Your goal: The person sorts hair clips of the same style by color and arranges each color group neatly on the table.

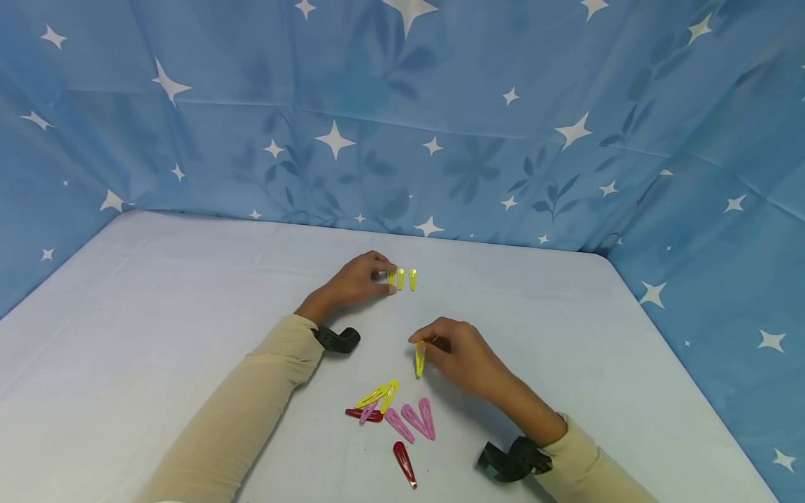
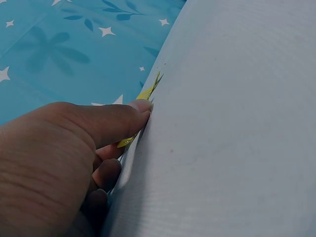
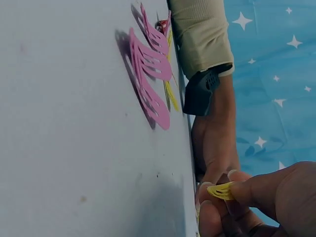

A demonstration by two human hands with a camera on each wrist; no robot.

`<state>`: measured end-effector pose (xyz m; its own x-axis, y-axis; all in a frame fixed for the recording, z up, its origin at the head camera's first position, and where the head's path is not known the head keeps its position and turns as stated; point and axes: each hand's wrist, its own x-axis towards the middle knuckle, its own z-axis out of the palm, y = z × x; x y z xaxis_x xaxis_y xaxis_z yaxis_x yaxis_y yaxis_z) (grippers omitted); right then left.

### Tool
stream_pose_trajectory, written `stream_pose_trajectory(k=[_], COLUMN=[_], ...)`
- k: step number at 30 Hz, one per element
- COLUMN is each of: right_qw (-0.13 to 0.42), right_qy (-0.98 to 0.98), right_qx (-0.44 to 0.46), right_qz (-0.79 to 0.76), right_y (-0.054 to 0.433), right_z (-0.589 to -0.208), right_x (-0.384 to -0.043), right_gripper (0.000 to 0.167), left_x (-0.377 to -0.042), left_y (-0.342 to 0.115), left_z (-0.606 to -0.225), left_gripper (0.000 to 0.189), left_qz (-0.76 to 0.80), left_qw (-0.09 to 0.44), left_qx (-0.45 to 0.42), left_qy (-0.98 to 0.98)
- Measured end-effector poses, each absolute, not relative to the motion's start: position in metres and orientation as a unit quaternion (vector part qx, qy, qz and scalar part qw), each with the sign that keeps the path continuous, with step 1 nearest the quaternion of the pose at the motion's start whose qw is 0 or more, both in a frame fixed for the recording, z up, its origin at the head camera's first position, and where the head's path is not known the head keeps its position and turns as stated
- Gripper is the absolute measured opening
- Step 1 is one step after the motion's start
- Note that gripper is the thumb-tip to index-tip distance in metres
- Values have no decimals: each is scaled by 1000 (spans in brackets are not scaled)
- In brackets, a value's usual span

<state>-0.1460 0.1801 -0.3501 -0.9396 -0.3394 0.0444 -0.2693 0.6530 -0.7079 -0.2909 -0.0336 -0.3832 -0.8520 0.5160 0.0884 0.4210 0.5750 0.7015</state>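
Note:
Near the far side of the table my left hand [image 1: 360, 279] has its thumb and finger at the ends of a yellow snap hair clip [image 1: 391, 278]. Two more yellow clips [image 1: 412, 279] lie just right of it, side by side in a row. In the left wrist view the thumb covers part of the yellow clips [image 2: 145, 94]. Closer to me, my right hand [image 1: 459, 355] pinches another yellow hair clip [image 1: 420, 363] by its upper end. The right wrist view shows this clip [image 3: 220, 190] between thumb and fingertips.
A loose group of hair clips lies in front: crossed yellow clips [image 1: 390, 395], several pink clips [image 1: 414, 419] and a red clip [image 1: 376, 416] partly under a pink one. Nearer still is a single red clip [image 1: 404, 464]. A blue starred curtain [image 1: 390, 126] hangs behind the white table [image 1: 189, 293].

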Motion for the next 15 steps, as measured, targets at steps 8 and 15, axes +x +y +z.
stream_pose_trajectory(k=[8,15], right_qw=[30,24], right_qy=[897,899], right_qx=[-167,-145], right_qz=[-408,-413], right_y=[185,187], right_z=[-350,-353], right_x=[-161,-179], right_gripper=[23,17], left_x=[-292,-293], left_y=[-34,-34], left_z=[-386,-386], left_gripper=[46,46], left_qz=[380,377], left_qw=[63,57], left_qx=[260,264], left_qy=[886,886])
